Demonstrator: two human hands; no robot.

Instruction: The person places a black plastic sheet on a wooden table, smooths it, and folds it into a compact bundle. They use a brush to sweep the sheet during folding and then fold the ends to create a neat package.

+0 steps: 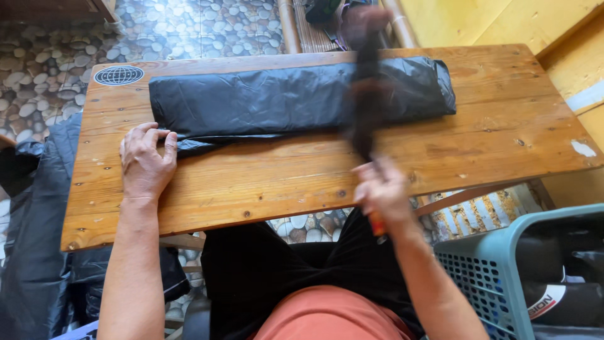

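Black plastic sheeting (296,94), folded into a long flat bundle, is lying across the far half of the wooden table (264,182). Left hand (146,160) is lying open, fingers spread, on the tabletop, fingertips touching the bundle's near left corner. Right hand (382,189) is gripping a dark, motion-blurred object (365,88) that is crossing over the bundle; its shape is too smeared to identify. A teal plastic basket (497,264) is standing lower right, cut off by the frame.
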